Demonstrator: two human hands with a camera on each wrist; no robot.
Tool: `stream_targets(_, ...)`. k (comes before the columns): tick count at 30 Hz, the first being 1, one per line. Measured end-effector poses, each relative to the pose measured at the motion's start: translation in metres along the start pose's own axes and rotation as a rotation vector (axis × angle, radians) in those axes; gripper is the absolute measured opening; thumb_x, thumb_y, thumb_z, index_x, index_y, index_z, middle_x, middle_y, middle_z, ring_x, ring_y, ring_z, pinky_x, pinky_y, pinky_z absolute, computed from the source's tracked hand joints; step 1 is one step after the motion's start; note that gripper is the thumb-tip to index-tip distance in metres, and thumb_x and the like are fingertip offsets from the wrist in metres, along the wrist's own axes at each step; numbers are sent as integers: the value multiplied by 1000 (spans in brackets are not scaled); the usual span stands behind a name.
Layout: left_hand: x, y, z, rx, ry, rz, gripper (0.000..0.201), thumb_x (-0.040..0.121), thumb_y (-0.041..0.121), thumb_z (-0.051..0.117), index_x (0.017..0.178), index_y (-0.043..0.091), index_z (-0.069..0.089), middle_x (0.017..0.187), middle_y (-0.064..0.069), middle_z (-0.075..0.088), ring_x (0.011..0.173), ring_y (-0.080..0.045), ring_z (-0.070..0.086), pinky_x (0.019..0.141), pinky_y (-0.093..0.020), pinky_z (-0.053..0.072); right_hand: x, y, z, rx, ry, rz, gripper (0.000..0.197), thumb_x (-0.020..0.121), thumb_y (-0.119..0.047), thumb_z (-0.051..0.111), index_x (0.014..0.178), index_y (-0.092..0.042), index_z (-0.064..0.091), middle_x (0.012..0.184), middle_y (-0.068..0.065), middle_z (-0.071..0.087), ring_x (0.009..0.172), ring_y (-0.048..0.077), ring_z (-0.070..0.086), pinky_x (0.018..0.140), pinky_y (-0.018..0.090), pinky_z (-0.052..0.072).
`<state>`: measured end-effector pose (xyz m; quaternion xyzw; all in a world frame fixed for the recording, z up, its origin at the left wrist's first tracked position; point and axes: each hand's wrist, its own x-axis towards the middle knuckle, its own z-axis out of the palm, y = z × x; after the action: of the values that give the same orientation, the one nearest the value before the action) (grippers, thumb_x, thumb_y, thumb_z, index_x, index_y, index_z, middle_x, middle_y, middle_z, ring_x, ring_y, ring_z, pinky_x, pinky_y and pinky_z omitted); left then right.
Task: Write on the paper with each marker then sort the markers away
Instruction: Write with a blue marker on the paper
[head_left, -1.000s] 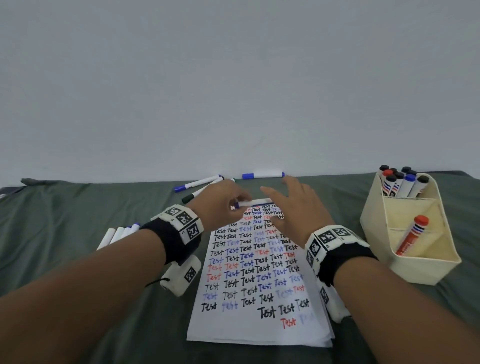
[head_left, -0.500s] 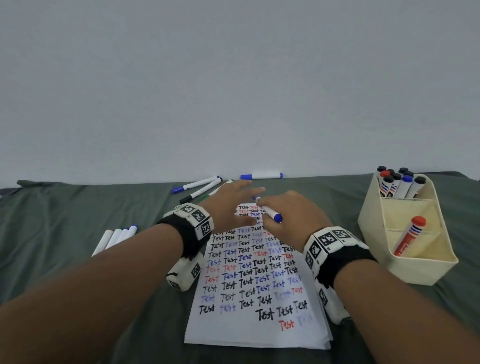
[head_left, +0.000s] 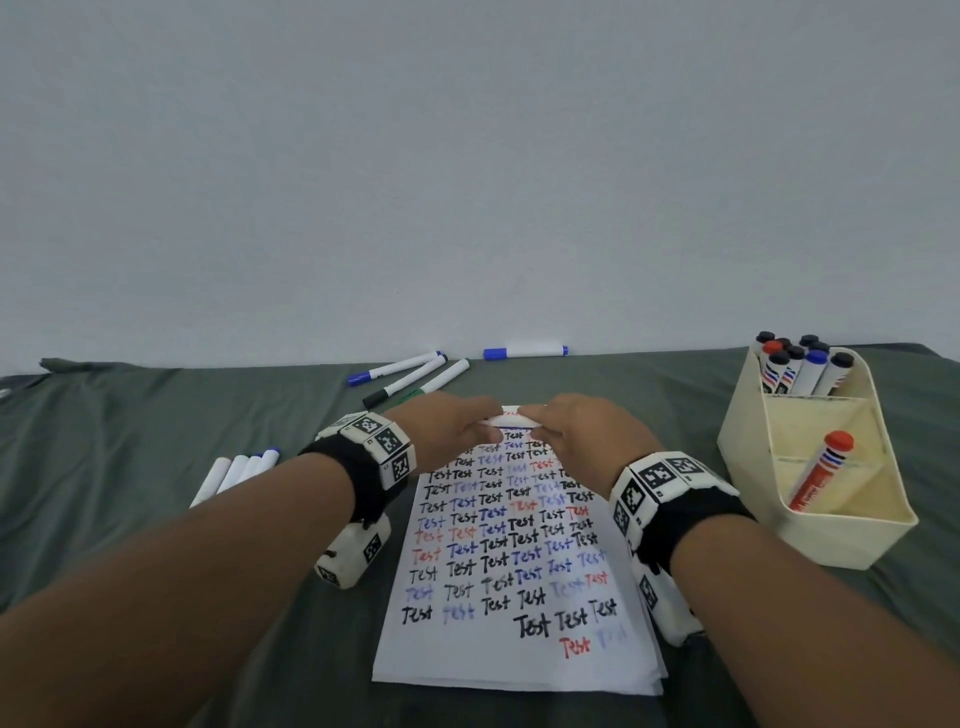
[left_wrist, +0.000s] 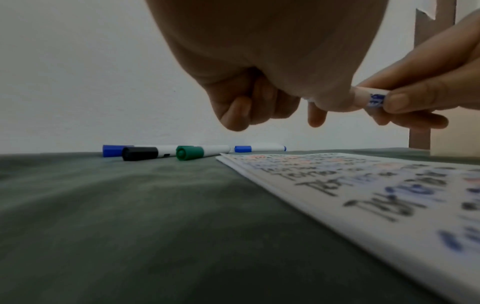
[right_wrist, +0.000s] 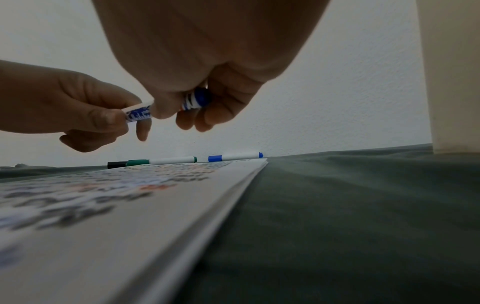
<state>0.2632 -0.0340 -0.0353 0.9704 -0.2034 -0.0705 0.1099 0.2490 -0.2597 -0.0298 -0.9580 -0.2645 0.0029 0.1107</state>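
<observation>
A white marker with a blue cap (head_left: 511, 420) is held level over the top edge of the paper (head_left: 519, 551), which is covered with rows of "Test". My left hand (head_left: 485, 423) pinches the barrel end (right_wrist: 137, 113). My right hand (head_left: 532, 422) grips the blue cap end (right_wrist: 197, 98), fingers curled round it. In the left wrist view the barrel (left_wrist: 369, 98) shows between the two hands. The cap sits on the marker; the tip is hidden.
A cream organizer (head_left: 831, 543) stands at the right, with several markers in its back compartment and a red marker (head_left: 821, 467) in the front one. Blue (head_left: 524, 352), black and green markers (head_left: 415, 376) lie behind the paper. White markers (head_left: 236, 470) lie at the left on the green cloth.
The marker went from my left hand to my right, which held it alone half a second ago. Now my left hand has come back and both hands hold it level.
</observation>
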Motion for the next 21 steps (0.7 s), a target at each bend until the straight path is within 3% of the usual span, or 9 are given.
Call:
stream_targets(3, -6, -7, -1, -65, -4, -65, 29, 95, 63, 48, 120, 50, 51, 75, 15, 57, 70, -7, 59, 61, -25, 41, -1, -1, 1, 29, 5, -6, 35, 107, -32, 45, 141, -29, 56, 119, 3, 64, 106, 23, 60, 91, 36, 48)
stream_targets(5, -10, -14, 0, -101, 48, -121, 63, 89, 69, 54, 144, 52, 29, 77, 16, 52, 69, -2, 57, 63, -26, 44, -1, 2, 2, 87, 33, 14, 32, 106, -30, 49, 137, -29, 59, 120, 0, 66, 103, 20, 60, 87, 33, 47)
stream_targets(6, -12, -19, 0, -135, 102, -178, 73, 89, 66, 57, 148, 51, 18, 75, 12, 51, 65, -3, 56, 60, -26, 44, -1, 3, 3, 102, 42, 28, 31, 106, -30, 49, 136, -30, 59, 121, -1, 66, 101, 18, 59, 83, 30, 43)
stream_targets(8, -15, -32, -1, -161, 187, -298, 69, 95, 41, 58, 148, 39, 14, 74, 2, 56, 60, -13, 56, 55, -31, 45, 1, 5, 6, 95, 45, 51, 32, 106, -30, 48, 137, -29, 57, 125, -3, 64, 103, 16, 58, 83, 26, 38)
stream_targets(10, -22, -47, -4, -108, 192, -358, 56, 96, 14, 52, 143, 24, 24, 84, -8, 61, 71, -22, 61, 65, -39, 51, 1, 5, 6, 88, 44, 62, 31, 107, -30, 48, 136, -28, 57, 125, -3, 62, 107, 16, 58, 84, 26, 40)
stream_targets(11, -27, -53, -6, -69, 175, -362, 46, 95, 10, 50, 135, 21, 30, 90, -9, 62, 77, -24, 62, 70, -39, 52, 1, 5, 6, 87, 50, 63, 30, 106, -30, 48, 135, -28, 58, 123, -3, 63, 104, 17, 58, 84, 28, 42)
stream_targets(14, -43, -67, -15, 125, 76, -352, 22, 94, 9, 52, 113, 21, 47, 102, -4, 60, 87, -22, 59, 74, -29, 44, -1, 4, 5, 78, 65, 61, 25, 106, -30, 48, 128, -28, 60, 115, -3, 64, 97, 17, 59, 83, 32, 47)
stream_targets(17, -46, -80, -21, 267, -13, -312, 23, 95, 14, 60, 116, 19, 70, 120, -4, 62, 109, -22, 60, 85, -23, 40, -2, 4, 4, 80, 67, 63, 24, 106, -29, 48, 126, -26, 61, 115, -2, 64, 100, 19, 60, 87, 35, 49)
stream_targets(21, -51, -88, -16, 190, 9, -306, 37, 92, 15, 66, 128, 23, 65, 122, 1, 63, 110, -17, 59, 94, -26, 42, -3, 3, 3, 74, 58, 69, 26, 106, -29, 48, 128, -24, 61, 120, 0, 64, 106, 21, 60, 90, 36, 48)
